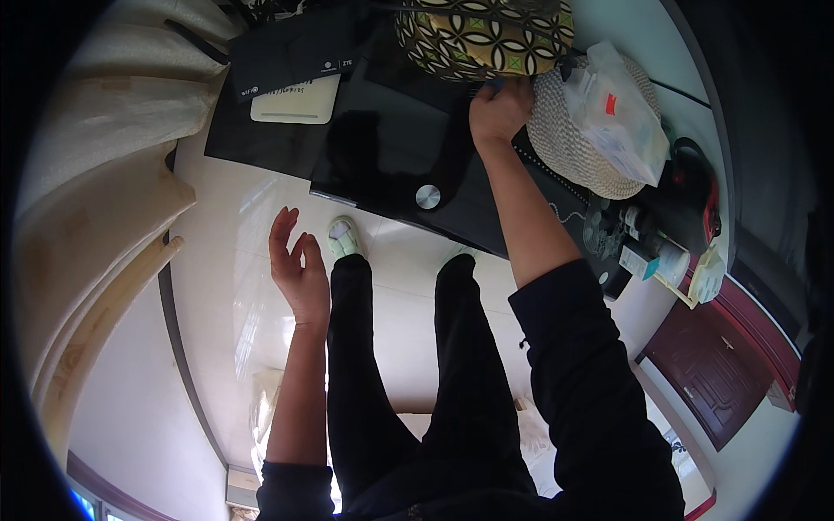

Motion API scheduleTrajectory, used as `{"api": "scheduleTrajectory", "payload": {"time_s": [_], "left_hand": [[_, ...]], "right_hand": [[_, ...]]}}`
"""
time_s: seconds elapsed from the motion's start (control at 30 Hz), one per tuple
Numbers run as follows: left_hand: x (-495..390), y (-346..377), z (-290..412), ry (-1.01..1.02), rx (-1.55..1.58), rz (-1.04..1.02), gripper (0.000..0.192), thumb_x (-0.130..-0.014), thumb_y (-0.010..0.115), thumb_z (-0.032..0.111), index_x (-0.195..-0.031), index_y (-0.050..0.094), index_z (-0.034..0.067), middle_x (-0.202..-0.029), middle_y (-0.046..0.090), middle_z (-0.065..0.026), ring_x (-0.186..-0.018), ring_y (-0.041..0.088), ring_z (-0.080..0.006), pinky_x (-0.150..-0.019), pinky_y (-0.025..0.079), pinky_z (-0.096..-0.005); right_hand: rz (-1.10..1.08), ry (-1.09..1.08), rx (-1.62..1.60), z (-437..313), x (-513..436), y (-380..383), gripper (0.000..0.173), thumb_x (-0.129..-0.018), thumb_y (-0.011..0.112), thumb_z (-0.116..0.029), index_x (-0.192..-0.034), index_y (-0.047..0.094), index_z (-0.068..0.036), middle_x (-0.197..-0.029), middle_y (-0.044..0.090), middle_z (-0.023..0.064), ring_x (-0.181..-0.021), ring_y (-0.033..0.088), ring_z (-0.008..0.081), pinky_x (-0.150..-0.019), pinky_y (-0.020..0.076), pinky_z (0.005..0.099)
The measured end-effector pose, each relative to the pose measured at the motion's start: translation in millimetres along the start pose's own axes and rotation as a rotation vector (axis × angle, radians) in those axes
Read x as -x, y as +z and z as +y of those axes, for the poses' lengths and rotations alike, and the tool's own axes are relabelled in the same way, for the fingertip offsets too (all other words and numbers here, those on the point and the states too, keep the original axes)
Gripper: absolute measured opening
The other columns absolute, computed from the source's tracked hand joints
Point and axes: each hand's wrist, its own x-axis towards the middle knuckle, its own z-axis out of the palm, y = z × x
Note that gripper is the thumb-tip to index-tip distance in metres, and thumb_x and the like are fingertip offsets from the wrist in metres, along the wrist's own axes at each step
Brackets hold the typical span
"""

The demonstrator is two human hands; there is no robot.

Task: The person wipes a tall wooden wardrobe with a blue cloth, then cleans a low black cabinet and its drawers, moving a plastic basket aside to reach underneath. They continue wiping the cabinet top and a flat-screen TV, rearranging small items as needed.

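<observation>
My right hand (502, 111) reaches over the black glossy cabinet top (391, 150), its fingers curled beside the lower edge of a patterned fabric bag (485, 39). A small bit of something blue shows at the fingertips; whether the hand grips it cannot be made out. Right of that hand lies a woven straw hat (560, 130) with a translucent plastic bag (616, 117) on it. My left hand (300, 267) hangs above the tiled floor, palm partly up, fingers apart and holding nothing.
A black router box (287, 52) overlaps a white device (296, 107) at the back left. A round metal disc (428, 197) sits near the cabinet's front edge. Bottles and a small box (638, 260) crowd the right end. Curtains (111, 163) hang at left; a brown door (710, 365) stands at right.
</observation>
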Motion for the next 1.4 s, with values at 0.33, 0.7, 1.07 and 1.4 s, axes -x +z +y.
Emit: {"api": "scheduleTrajectory", "payload": {"time_s": [0.33, 0.7, 1.07, 1.4], "left_hand": [[3, -3, 1, -0.020, 0.060, 0.005, 0.046, -0.087, 0.047, -0.007, -0.131, 0.049, 0.004, -0.124, 0.058, -0.0135, -0.114, 0.056, -0.0204, -0.086, 0.051, -0.0301], [-12, -22, -3, -0.003, 0.004, 0.034, 0.044, -0.088, 0.047, -0.006, -0.131, 0.049, 0.004, -0.122, 0.060, -0.0123, -0.112, 0.057, -0.0182, -0.081, 0.051, -0.0276], [3, -11, 2, -0.012, 0.089, 0.076, 0.045, -0.089, 0.045, -0.007, -0.133, 0.046, 0.003, -0.124, 0.057, -0.0117, -0.113, 0.054, -0.0159, -0.088, 0.047, -0.0264], [36, 35, 21, 0.105, -0.126, 0.027, 0.044, -0.090, 0.047, -0.004, -0.133, 0.047, 0.005, -0.120, 0.061, -0.0094, -0.091, 0.058, -0.0086, -0.071, 0.046, -0.0203]], "right_hand": [[-0.054, -0.092, -0.159, -51, 70, -20, 0.046, -0.076, 0.058, -0.009, -0.121, 0.058, 0.001, -0.132, 0.051, 0.0148, -0.120, 0.046, 0.0342, -0.098, 0.0378, 0.0459], [-0.122, -0.137, -0.183, -156, 54, 21, 0.052, -0.075, 0.061, -0.007, -0.125, 0.052, 0.005, -0.138, 0.043, 0.0160, -0.125, 0.040, 0.0327, -0.104, 0.0300, 0.0451], [-0.368, -0.604, -0.503, -149, 101, -8, 0.038, -0.069, 0.063, -0.008, -0.107, 0.065, -0.009, -0.121, 0.056, 0.0010, -0.118, 0.047, 0.0244, -0.095, 0.0375, 0.0417], [-0.522, -0.774, -0.420, -41, 176, -81, 0.042, -0.078, 0.065, -0.011, -0.119, 0.063, -0.015, -0.133, 0.052, -0.0049, -0.126, 0.043, 0.0151, -0.100, 0.0347, 0.0368]]}}
